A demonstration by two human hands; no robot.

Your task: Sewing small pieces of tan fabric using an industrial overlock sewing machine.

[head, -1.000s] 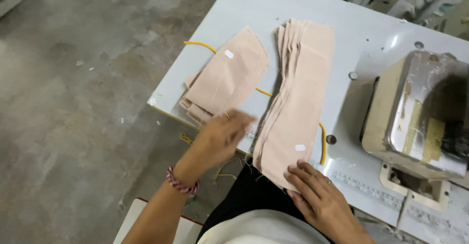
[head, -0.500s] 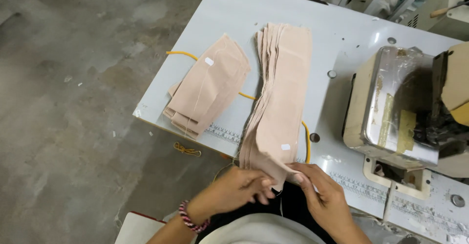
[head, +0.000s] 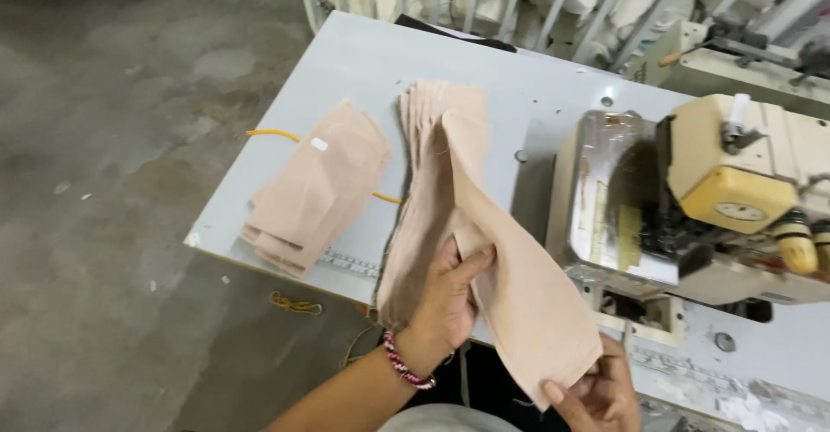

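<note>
Head view: the left hand (head: pixel 450 298) pinches the top long beige fabric strip (head: pixel 510 294) where it lifts off the tall stack of beige strips (head: pixel 432 164) on the pale grey tabletop (head: pixel 363 60). The right hand (head: pixel 596 393) grips the strip's near corner, fingers closed on it. A second strip could cling and drag off the edge. The smaller pile of folded beige pieces (head: pixel 316 185) overhangs the tabletop edge and may slide. The cream sewing machine (head: pixel 718 198) stands just beside the lifted strip and might snag it.

Left hand (head: pixel 450 298): raised, back toward the camera, fingers (head: pixel 474 263) curled closed in a grip; beaded band worn at wrist. Right hand (head: pixel 596 393): held low, thumb and fingers pinched together.
</note>
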